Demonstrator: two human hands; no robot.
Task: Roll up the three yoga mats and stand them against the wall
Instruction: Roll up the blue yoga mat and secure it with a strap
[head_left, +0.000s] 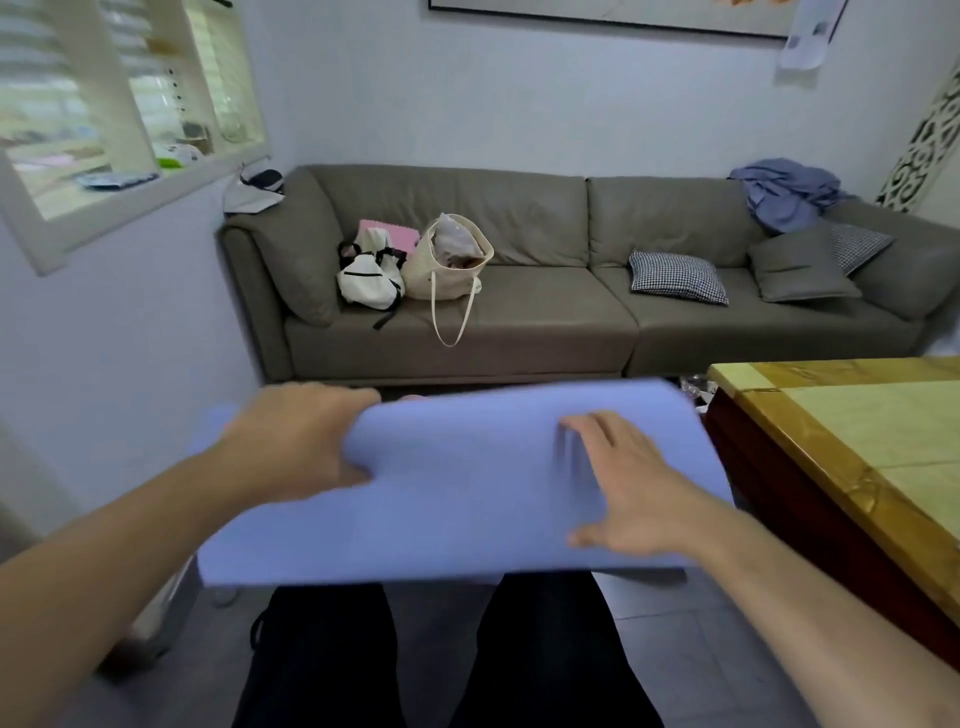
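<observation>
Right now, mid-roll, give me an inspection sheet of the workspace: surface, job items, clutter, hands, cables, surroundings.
Surface: grey tiled floor, partly hidden by the person's legs.
Job's things: one lilac yoga mat, partly rolled, held up; other mats not seen.
Clutter: backpack, tote bag, cushions and blue cloth on the sofa.
Hands: left hand grips the mat's rolled left end; right hand lies flat on top.
Cables: nothing seen.
Surroundings: wooden table at right, window at left.
</observation>
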